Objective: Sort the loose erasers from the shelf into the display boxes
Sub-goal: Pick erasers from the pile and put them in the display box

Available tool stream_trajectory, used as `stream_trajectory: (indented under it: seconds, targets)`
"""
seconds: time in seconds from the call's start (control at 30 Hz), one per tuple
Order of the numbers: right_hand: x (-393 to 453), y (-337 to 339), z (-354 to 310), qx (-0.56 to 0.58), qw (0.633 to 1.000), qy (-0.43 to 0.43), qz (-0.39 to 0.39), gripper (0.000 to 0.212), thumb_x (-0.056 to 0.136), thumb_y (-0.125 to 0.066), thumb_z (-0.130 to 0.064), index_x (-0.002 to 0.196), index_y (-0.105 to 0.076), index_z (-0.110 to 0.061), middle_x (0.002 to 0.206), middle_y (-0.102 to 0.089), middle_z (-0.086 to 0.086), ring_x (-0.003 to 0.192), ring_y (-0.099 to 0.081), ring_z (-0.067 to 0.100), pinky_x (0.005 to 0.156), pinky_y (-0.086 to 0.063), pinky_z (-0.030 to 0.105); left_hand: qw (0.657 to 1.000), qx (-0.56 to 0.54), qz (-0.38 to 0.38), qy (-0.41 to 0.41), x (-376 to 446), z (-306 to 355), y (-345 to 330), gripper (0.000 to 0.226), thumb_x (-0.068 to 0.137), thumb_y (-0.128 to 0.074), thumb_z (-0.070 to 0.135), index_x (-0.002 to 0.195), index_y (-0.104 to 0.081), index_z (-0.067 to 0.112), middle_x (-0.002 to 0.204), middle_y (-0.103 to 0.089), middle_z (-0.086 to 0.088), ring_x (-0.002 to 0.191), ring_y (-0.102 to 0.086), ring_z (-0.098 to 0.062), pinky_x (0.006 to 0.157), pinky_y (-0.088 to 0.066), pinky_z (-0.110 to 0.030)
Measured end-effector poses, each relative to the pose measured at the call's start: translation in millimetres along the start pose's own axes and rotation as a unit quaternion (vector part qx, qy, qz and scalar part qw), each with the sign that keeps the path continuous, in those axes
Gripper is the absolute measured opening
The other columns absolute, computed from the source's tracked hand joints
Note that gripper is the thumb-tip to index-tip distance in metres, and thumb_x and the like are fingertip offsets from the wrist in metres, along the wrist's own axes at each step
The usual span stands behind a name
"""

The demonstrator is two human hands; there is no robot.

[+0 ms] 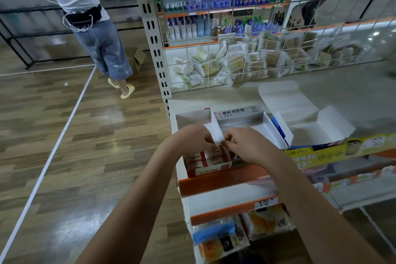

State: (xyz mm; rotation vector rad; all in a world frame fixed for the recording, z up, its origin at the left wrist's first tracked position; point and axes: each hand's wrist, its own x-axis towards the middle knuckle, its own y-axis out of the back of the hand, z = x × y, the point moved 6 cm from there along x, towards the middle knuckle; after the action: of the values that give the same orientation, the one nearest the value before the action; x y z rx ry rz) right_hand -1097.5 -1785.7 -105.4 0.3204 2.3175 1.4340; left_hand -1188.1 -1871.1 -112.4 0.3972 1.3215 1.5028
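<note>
Down at the shelf's front edge, red-and-white erasers point(209, 157) sit packed in the red display box point(205, 171). Both hands meet above them: the left hand point(194, 138) and right hand point(246, 144) each pinch an eraser with curled fingers. Beside it stand a silver display box point(269, 129) and an open white box point(321, 128).

Both bare forearms reach forward and up from the bottom edge, converging so the hands nearly meet, the left hand point(196, 138) knuckles-up with fingers curled down and inward, the right hand point(246, 143) likewise palm-down, its fingers bent and fingertips pinched toward the left's.
</note>
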Motion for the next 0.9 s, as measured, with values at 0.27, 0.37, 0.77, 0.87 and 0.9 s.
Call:
stream_trajectory:
  seconds: [0.27, 0.37, 0.77, 0.87, 0.9]
  targets:
    - [0, 1, 0, 0.011, 1.000, -0.002, -0.018, 0.020, 0.096, -0.045, -0.029, 0.097, -0.058, -0.014, 0.092, -0.066, 0.003, 0.079, -0.061, 0.017, 0.072, -0.051, 0.033, 0.999, -0.014, -0.019, -0.033, 4, -7, 18, 0.028, 0.089, -0.059, 0.037, 0.110, -0.067, 0.021, 0.107, -0.067, 0.007, 0.093, -0.059, -0.007, 0.088, -0.048, -0.030]
    - [0, 1, -1, 0.013, 1.000, 0.001, -0.020, 0.017, 0.097, -0.044, -0.026, 0.093, -0.057, -0.016, 0.091, -0.065, 0.003, 0.076, -0.060, 0.016, 0.064, -0.046, 0.027, 0.999, -0.015, -0.020, -0.030, 7, -6, 16, 0.027, 0.088, -0.061, 0.035, 0.110, -0.066, 0.020, 0.108, -0.067, 0.007, 0.095, -0.060, -0.010, 0.088, -0.049, -0.031]
    - [2, -1, 3, 0.013, 1.000, 0.002, -0.010, 0.017, 0.097, -0.045, -0.028, 0.094, -0.058, -0.017, 0.090, -0.065, 0.001, 0.076, -0.058, 0.014, 0.067, -0.046, 0.029, 1.000, 0.011, 0.000, -0.022, 9, -2, 6, 0.024, 0.086, -0.063, 0.037, 0.103, -0.072, 0.024, 0.097, -0.071, 0.005, 0.085, -0.061, -0.010, 0.073, -0.048, -0.024]
    - [4, -2, 5, 0.013, 1.000, 0.003, -0.012, 0.017, 0.096, -0.045, -0.030, 0.090, -0.056, -0.018, 0.087, -0.062, 0.000, 0.072, -0.055, 0.012, 0.061, -0.042, 0.027, 0.999, 0.022, 0.014, -0.025, 8, -2, 5, 0.022, 0.085, -0.063, 0.036, 0.102, -0.073, 0.026, 0.097, -0.071, 0.007, 0.082, -0.060, -0.008, 0.071, -0.048, -0.022]
    - [5, -2, 5, 0.013, 1.000, 0.004, -0.014, 0.018, 0.096, -0.045, -0.030, 0.091, -0.057, -0.017, 0.088, -0.063, 0.000, 0.074, -0.056, 0.013, 0.063, -0.043, 0.027, 0.999, 0.026, 0.014, -0.026, 8, -1, 5, 0.022, 0.085, -0.063, 0.035, 0.103, -0.072, 0.026, 0.099, -0.070, 0.007, 0.085, -0.060, -0.008, 0.074, -0.050, -0.023]
